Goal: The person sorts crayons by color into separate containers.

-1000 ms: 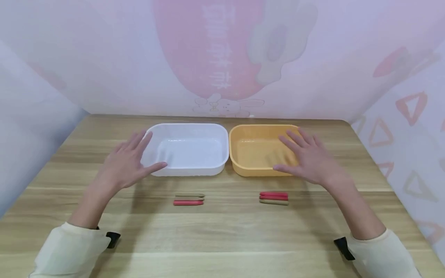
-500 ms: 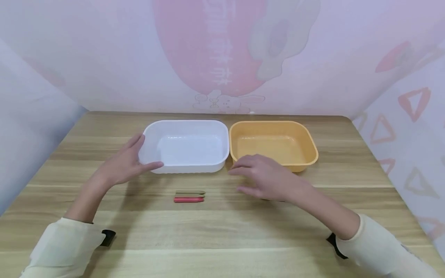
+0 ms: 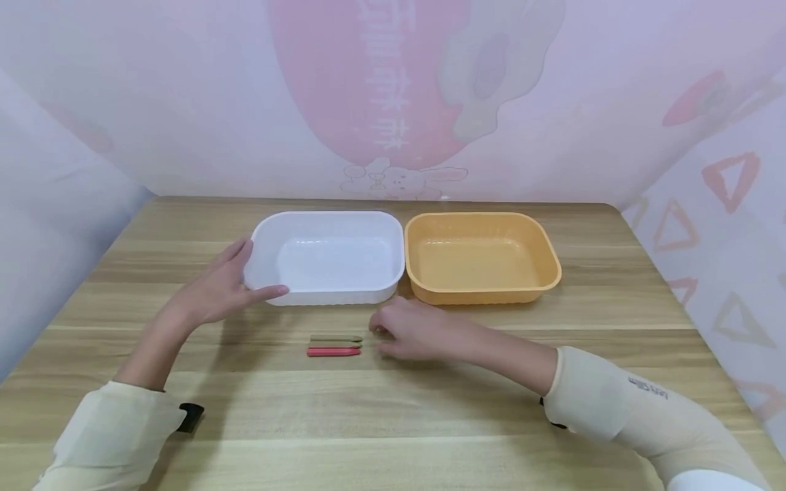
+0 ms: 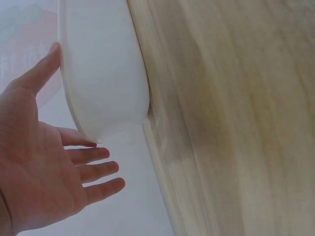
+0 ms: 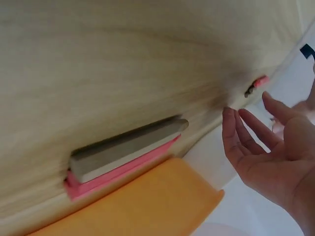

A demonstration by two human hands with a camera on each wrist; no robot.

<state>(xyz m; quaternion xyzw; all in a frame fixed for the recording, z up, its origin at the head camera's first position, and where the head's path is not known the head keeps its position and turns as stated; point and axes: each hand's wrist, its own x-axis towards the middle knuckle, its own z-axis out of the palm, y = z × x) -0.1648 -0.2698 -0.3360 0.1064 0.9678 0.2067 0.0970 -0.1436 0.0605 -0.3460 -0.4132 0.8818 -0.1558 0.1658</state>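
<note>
My left hand (image 3: 211, 286) spreads its fingers at the left end of a white plastic basin (image 3: 334, 298), thumb and index fingertip at the rim in the left wrist view. Right of the small left group, a red crayon (image 3: 333, 352) beside olive crayons (image 3: 336, 338), is my right hand (image 3: 414, 329). Its fingers bend loosely, with a gap between thumb and fingers and nothing held in the right wrist view. A second group, an olive crayon (image 5: 128, 150) with red crayon (image 5: 123, 172) beside it, shows in that view; my right arm hides it in the head view.
An orange basin (image 3: 485, 297) stands right beside the white one towards the back of the wooden table (image 3: 368, 423). Behind the table rises a pale wall (image 3: 215, 102) with pink pictures. Black straps (image 3: 192, 417) show at the sleeves.
My right hand has come down from over the orange basin and swept left, past the right crayons, to beside the left group. My left hand has settled at the white basin's rim.
</note>
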